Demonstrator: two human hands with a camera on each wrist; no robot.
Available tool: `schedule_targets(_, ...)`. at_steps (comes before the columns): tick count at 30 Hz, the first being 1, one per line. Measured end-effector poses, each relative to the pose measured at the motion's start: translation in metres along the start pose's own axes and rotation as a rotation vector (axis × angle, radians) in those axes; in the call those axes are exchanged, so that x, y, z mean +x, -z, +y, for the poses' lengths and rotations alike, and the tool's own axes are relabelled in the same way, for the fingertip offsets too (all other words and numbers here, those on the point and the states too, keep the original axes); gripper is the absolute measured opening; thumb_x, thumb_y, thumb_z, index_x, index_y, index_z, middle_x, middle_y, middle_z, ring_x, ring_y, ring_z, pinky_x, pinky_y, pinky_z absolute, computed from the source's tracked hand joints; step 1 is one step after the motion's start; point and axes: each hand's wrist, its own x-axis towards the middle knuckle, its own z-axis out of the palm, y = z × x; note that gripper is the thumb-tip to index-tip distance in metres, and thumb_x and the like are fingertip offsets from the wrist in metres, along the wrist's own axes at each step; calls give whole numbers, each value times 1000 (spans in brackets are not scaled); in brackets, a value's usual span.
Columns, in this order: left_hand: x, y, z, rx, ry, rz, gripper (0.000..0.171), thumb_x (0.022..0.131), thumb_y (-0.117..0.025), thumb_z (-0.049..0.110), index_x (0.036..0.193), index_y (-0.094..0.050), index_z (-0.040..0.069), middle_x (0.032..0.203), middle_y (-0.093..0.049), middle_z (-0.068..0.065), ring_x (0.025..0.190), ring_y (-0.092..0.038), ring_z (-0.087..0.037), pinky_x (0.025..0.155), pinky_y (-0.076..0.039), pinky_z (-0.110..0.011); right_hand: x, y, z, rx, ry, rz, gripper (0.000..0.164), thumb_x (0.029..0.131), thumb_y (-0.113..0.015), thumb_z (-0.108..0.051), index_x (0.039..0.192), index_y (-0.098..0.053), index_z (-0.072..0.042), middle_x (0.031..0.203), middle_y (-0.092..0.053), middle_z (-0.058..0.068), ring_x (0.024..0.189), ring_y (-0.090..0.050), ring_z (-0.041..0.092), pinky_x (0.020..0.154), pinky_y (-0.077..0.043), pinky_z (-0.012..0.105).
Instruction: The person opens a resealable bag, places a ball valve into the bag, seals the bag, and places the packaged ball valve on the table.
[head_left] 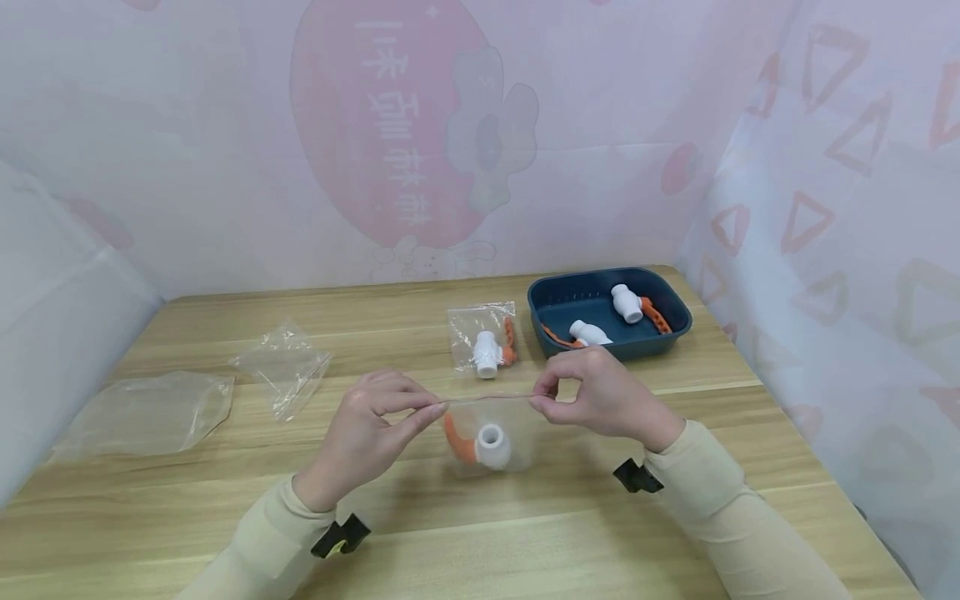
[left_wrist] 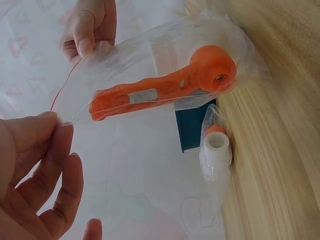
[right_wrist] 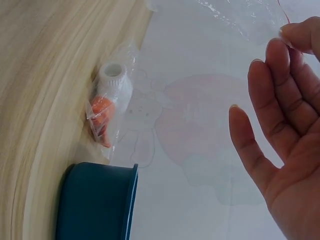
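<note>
A clear zip-lock bag [head_left: 519, 433] with a red line along its top edge hangs upright between the two hands. Inside it lies a white ball valve [head_left: 495, 452] with an orange lever handle [left_wrist: 165, 89]. My left hand [head_left: 372, 429] pinches the left end of the bag's top edge between thumb and forefinger. The opposite end is pinched by my right hand [head_left: 600, 392], its other fingers spread loosely in the right wrist view. The top edge is stretched nearly straight. In the left wrist view the bag's lower part is close over the wooden table.
A bagged ball valve [head_left: 487, 354] lies behind the hands. To its right, a dark blue tray [head_left: 536, 308] holds two loose white valves [head_left: 627, 304] with orange handles. Two clear bags lie at left, a crumpled one [head_left: 285, 362] and a larger one [head_left: 157, 408]. Printed curtains surround the table.
</note>
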Motion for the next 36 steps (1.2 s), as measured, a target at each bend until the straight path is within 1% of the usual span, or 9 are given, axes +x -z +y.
schedule_targets(5,-1,0,-1,2,26,-14,9,79,-83,7,84,-80,13,84,-71,10,81,-64,-10,89,-47,-38,-5,2,3,25,15,5,17,83,-76,-1,81,-71,-17,78,-66,-12,70,-60,6,66,-53,23)
schedule_targets(11,0,-1,0,3,16,-12,9,78,-84,7,84,-79,13,84,-71,10,80,-64,-9,87,-47,-37,-7,4,5,37,4,10,17,83,-76,-4,80,-71,-19,77,-65,-14,71,-61,6,66,-53,22)
schedule_targets(16,-1,0,-1,20,30,-12,9,78,-84,7,83,-79,13,84,-71,10,80,-65,-8,87,-49,-37,-9,7,5,14,12,23,14,83,-77,-7,80,-71,-19,76,-64,-16,71,-60,5,66,-52,22)
schedule_targets(19,-2,1,-2,26,29,-8,10,77,-84,6,83,-79,13,84,-71,10,80,-65,-9,84,-50,-36,-11,9,6,14,17,21,15,83,-77,-6,81,-72,-20,77,-64,-15,71,-61,7,67,-52,22)
schedule_targets(23,-2,1,-2,24,23,-9,11,78,-83,5,84,-79,13,85,-72,10,80,-65,-9,82,-50,-35,-12,10,6,43,35,22,18,83,-77,-3,83,-73,-20,79,-66,-13,72,-61,7,67,-52,23)
schedule_targets(29,-1,0,-2,14,15,-22,13,78,-82,1,84,-77,12,85,-72,8,81,-67,-10,84,-48,-38,-12,10,3,53,58,42,18,83,-78,-2,83,-74,-20,78,-66,-13,72,-61,5,68,-51,21)
schedule_targets(33,-1,-1,-1,16,43,-16,13,79,-81,1,85,-77,11,86,-73,7,82,-67,-10,85,-48,-37,-12,9,2,46,62,50,18,83,-78,-2,84,-73,-19,79,-67,-12,72,-61,5,68,-51,20)
schedule_targets(36,-1,-2,-1,6,73,-11,13,79,-81,0,86,-77,11,86,-73,8,82,-67,-8,83,-51,-35,-13,8,3,43,45,52,17,83,-77,-2,84,-73,-18,80,-68,-11,73,-62,5,69,-52,22)
